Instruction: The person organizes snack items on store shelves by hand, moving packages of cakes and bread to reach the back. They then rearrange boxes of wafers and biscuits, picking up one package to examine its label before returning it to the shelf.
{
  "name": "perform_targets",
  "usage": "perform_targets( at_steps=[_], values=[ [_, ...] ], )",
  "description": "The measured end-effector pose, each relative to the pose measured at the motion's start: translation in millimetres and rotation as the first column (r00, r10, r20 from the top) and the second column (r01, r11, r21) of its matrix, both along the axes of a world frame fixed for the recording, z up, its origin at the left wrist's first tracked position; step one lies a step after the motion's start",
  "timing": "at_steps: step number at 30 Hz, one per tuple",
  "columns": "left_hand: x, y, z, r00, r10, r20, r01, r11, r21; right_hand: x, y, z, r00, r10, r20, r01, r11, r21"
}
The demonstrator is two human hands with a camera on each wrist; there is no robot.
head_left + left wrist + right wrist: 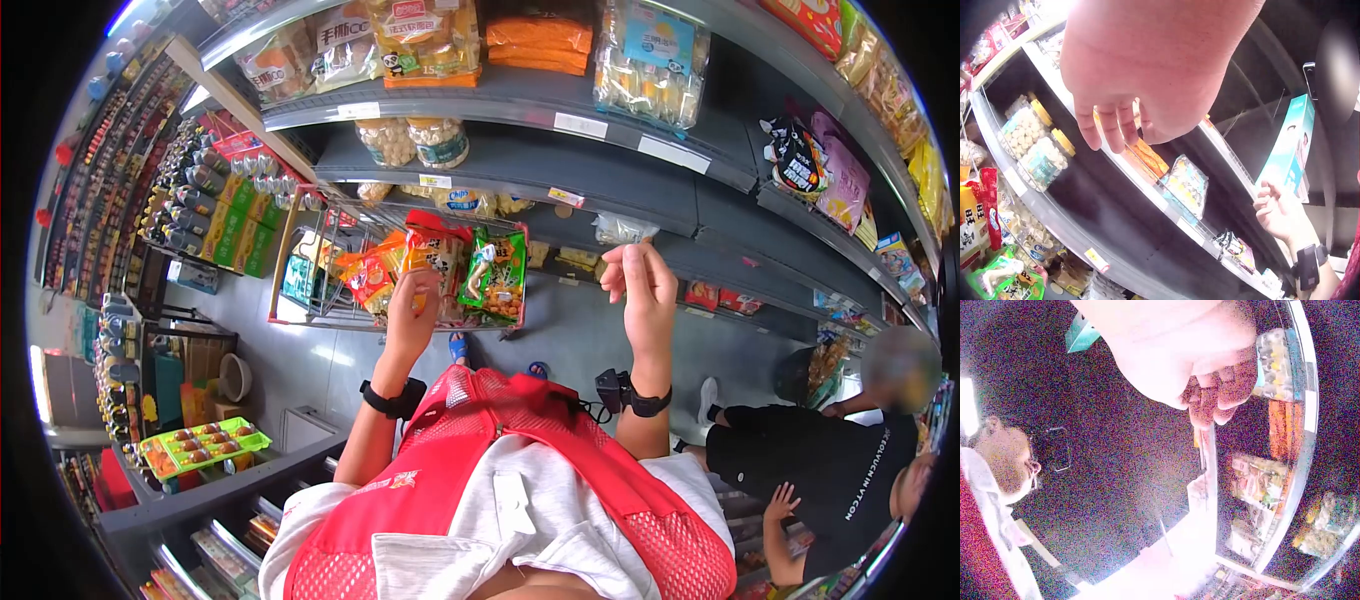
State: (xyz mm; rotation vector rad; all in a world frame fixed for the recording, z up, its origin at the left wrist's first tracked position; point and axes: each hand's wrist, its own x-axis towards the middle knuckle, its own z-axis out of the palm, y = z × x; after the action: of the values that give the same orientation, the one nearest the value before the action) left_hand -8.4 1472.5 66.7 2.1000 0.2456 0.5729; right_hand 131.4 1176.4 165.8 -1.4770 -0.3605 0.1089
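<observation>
My left hand (412, 308) is raised in front of the shopping cart (284, 262), overlapping the snack bags in the head view. Its fingers (1109, 125) hang loosely bent and hold nothing in the left wrist view. In the cart lie red snack bags (370, 275) and a green snack bag (508, 285) with a pale object on top. Off to the right, my right hand (642, 285) is lifted before the lower shelves, fingers relaxed. Nothing sits within those fingers (1207, 400) in the right wrist view.
Grey shelves (630, 165) stand ahead, with bagged bread (425, 40) and plastic jars (1044, 161) of white pieces. A person in a black shirt (820, 470) is close on the right. A green tray (205, 447) of packaged goods sits at left.
</observation>
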Motion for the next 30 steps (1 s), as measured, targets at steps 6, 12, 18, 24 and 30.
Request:
perform_targets(
  at_steps=[6, 12, 18, 24, 30],
  values=[
    [25, 71, -11, 0.998, -0.042, 0.046, 0.045, 0.997, -0.064, 0, 67, 1, 0.999, -0.035, 0.004, 0.035, 0.998, -0.052],
    [61, 162, -18, 0.99, -0.008, 0.142, 0.022, 0.995, -0.094, 4, 146, 2, 0.999, -0.051, -0.008, 0.049, 0.983, -0.176],
    [106, 230, -10, 0.975, -0.042, 0.217, 0.069, 0.991, -0.118, 12, 208, 4, 0.997, -0.058, 0.044, 0.066, 0.976, -0.209],
    [198, 256, 35, 0.928, -0.157, 0.338, 0.152, 0.988, 0.041, 49, 228, 0, 0.988, -0.05, 0.149, 0.093, 0.95, -0.299],
    [279, 266, 46, 0.9, -0.171, 0.4, 0.137, 0.984, 0.112, 125, 256, -17, 0.989, 0.009, 0.149, 0.017, 0.985, -0.173]
  ],
)
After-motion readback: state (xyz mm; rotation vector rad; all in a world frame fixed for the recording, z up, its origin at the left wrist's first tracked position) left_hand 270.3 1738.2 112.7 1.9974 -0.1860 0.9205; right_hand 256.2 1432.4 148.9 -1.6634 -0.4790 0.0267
